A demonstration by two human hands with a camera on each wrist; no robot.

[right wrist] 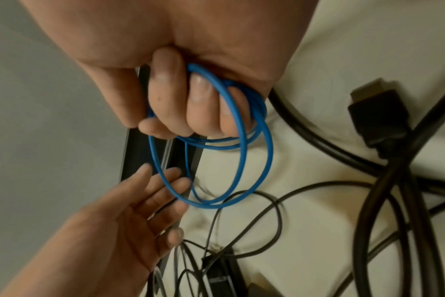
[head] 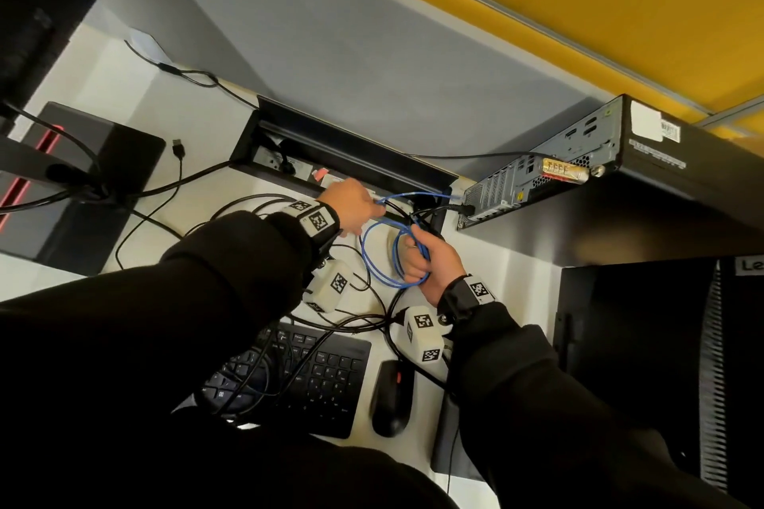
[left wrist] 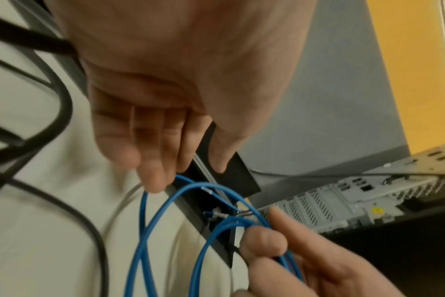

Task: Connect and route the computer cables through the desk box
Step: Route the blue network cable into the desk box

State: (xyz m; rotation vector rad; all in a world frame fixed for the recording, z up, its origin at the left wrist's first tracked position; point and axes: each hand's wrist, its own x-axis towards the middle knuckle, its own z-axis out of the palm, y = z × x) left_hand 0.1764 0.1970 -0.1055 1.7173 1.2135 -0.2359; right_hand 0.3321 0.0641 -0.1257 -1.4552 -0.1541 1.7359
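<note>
Grey partition panels back a white desk (head: pixel 124 95) strewn with black cables (head: pixel 231 364). Thin and bright blue, the network cable (head: pixel 382 256) hangs in several loose loops just in front of the open desk box (head: pixel 330 153). The right hand (head: pixel 430 264) holds the loops bunched, fingers curled round them. The left hand (head: pixel 351 207) reaches over the box edge with fingers nearly straight, fingertips (left wrist: pixel 152 180) touching one strand. One blue strand runs toward the small computer (head: pixel 578 161); its plug is too blurred to make out. Dark sleeves cover part of the keyboard (head: pixel 314 380).
</note>
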